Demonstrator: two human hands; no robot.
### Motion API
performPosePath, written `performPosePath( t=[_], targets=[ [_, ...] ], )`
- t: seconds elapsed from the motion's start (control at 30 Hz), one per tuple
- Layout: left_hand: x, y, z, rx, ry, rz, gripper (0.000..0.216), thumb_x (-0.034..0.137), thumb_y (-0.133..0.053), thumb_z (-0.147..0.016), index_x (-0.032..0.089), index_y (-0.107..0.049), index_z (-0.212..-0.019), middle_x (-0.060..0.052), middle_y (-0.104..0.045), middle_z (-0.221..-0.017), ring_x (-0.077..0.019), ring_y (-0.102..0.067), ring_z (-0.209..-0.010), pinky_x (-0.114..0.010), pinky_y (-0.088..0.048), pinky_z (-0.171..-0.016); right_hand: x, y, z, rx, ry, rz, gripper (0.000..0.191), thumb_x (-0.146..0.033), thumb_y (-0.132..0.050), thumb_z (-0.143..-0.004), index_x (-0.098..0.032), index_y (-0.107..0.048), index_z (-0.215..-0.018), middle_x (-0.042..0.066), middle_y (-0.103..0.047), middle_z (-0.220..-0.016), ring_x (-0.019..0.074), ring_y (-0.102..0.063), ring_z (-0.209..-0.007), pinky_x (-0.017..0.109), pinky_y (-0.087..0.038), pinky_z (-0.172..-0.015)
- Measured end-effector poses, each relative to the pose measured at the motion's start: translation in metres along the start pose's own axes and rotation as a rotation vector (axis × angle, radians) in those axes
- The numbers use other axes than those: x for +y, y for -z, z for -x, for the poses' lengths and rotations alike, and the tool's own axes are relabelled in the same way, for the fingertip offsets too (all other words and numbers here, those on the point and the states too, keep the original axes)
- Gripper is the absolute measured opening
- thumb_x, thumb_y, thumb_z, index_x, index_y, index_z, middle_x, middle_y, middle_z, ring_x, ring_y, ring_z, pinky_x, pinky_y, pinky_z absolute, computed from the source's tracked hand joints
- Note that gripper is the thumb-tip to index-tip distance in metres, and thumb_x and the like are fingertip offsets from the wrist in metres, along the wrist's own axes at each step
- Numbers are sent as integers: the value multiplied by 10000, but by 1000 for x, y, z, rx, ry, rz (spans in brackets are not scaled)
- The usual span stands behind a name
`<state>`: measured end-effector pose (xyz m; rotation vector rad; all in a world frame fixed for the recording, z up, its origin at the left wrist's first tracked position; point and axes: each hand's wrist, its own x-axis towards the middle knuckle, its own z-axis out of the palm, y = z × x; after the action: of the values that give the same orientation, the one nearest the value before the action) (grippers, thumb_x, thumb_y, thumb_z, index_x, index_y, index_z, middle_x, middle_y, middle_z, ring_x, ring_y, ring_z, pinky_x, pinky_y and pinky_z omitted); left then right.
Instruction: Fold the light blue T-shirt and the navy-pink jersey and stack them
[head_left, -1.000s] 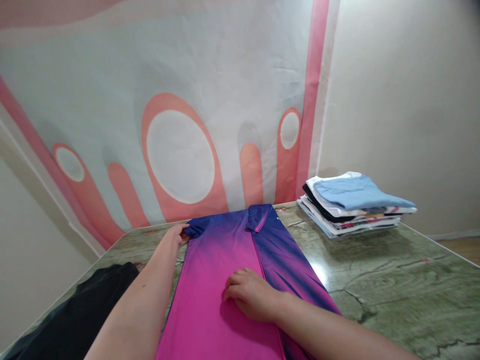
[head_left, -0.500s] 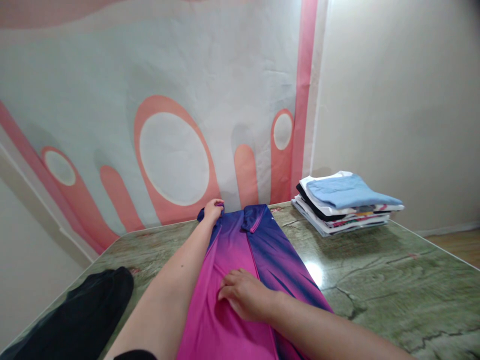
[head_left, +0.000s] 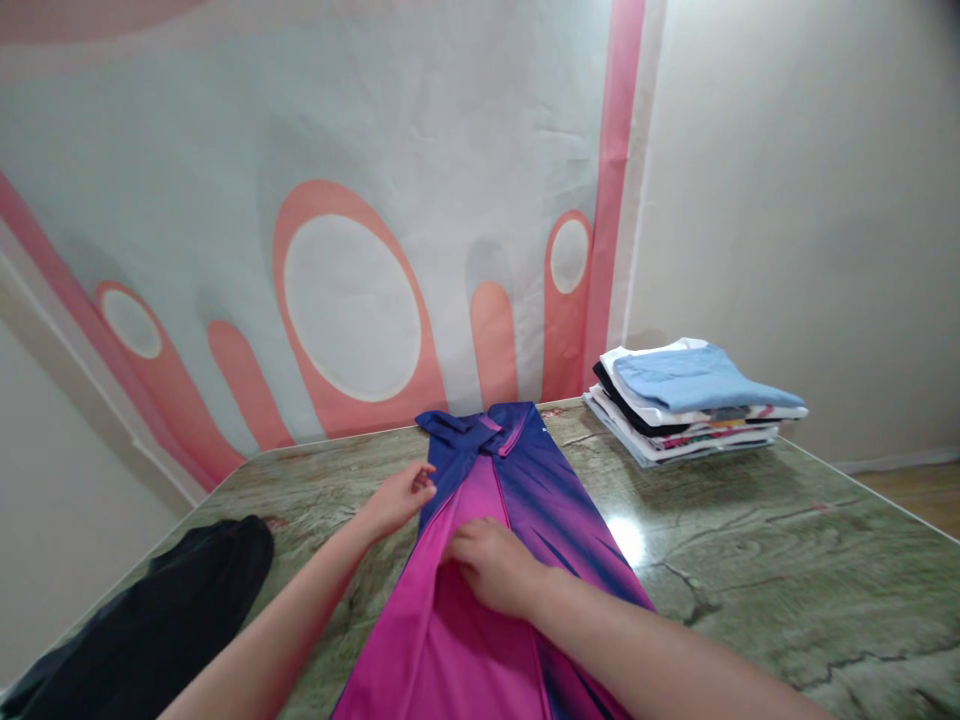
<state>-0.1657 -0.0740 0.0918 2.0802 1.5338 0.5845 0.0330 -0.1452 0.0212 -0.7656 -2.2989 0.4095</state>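
A shiny shirt, blue at the collar end and fading to pink towards me, lies lengthwise on the green marbled table. Both long sides are folded in, so it forms a narrow strip. My right hand presses flat on the pink middle, fingers curled lightly over the fold. My left hand is at the left folded edge, fingers bent and touching the fabric edge; whether it pinches it I cannot tell.
A stack of folded clothes, light blue on top, sits at the far right by the wall. A black garment lies heaped at the near left table edge. A wall with pink shapes rises behind the table.
My left hand carried the left sleeve and side over onto the shirt, then drew back to the left edge. The shirt is narrower. My right hand stayed on the middle.
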Motion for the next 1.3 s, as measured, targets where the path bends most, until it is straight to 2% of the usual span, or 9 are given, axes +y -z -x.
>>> performPosePath(
  t=[0.13,0.2,0.37,0.5,0.67,0.87,1.0,1.1,1.3],
  targets=[
    [-6,0,96,-144,76,-79,404,349,-478,-825,183,-533,-1189,-26,-645,-927,-172,-607,-792,-259,-443,-721,21,22,-13,259,-301,-119,294,-73,-451,-828,-211,-667,-973,25,-708,-945,148,-639,-875,245,-467,-791],
    [-5,-5,129,-159,115,-133,429,357,-467,-833,187,-501,-1226,-15,-638,-883,-170,-594,-737,-254,-416,-683,42,39,-29,247,-487,-63,258,-122,-462,-852,-222,-662,-981,5,-715,-936,135,-650,-840,226,-478,-762],
    [2,-9,172,-183,198,-247,236,318,-476,-816,200,-540,-1011,-9,-622,-806,-195,-598,-781,-262,-368,-702,101,72,-82,157,-790,179,200,-202,-524,-859,-208,-672,-995,76,-713,-1019,203,-646,-984,290,-457,-851],
    [7,-5,192,-190,230,-264,147,338,-448,-830,201,-478,-786,-7,-593,-763,-181,-559,-734,-256,-339,-662,130,69,-115,93,-959,254,288,-343,-572,-854,-123,-676,-1008,191,-698,-1023,278,-642,-1020,359,-472,-842],
    [14,1,206,-196,224,-31,197,383,-457,-817,209,-397,-746,37,-472,-683,-135,-453,-661,-224,-331,-621,144,47,-133,71,-1060,276,401,-426,-635,-805,-83,-678,-1008,244,-680,-1035,328,-637,-1027,397,-489,-818],
    [57,-4,208,-259,119,345,151,294,-502,-779,214,-443,-893,66,-348,-657,-99,-342,-599,-204,-310,-580,160,49,-145,148,-977,255,301,-402,-614,-830,-148,-673,-982,167,-699,-1007,247,-662,-961,304,-485,-783],
    [82,-46,191,-499,56,492,535,228,-586,-740,239,-396,-1240,78,-366,-705,-67,-312,-540,-190,-263,-522,173,60,-141,222,-935,258,211,-305,-581,-845,-184,-650,-1003,110,-695,-1036,203,-654,-945,267,-470,-762],
    [83,-93,176,-705,83,471,560,232,-595,-757,253,-408,-1284,81,-378,-682,-63,-324,-508,-187,-259,-500,178,62,-128,237,-932,251,153,-254,-594,-827,-165,-651,-938,95,-707,-925,184,-664,-831,247,-465,-702],
    [72,-142,166,-720,14,388,581,193,-612,-756,287,-437,-1302,74,-454,-686,-81,-400,-572,-166,-323,-539,180,60,-124,267,-845,241,146,-242,-552,-864,-179,-626,-974,20,-693,-853,122,-639,-761,204,-443,-697]
  ],
)
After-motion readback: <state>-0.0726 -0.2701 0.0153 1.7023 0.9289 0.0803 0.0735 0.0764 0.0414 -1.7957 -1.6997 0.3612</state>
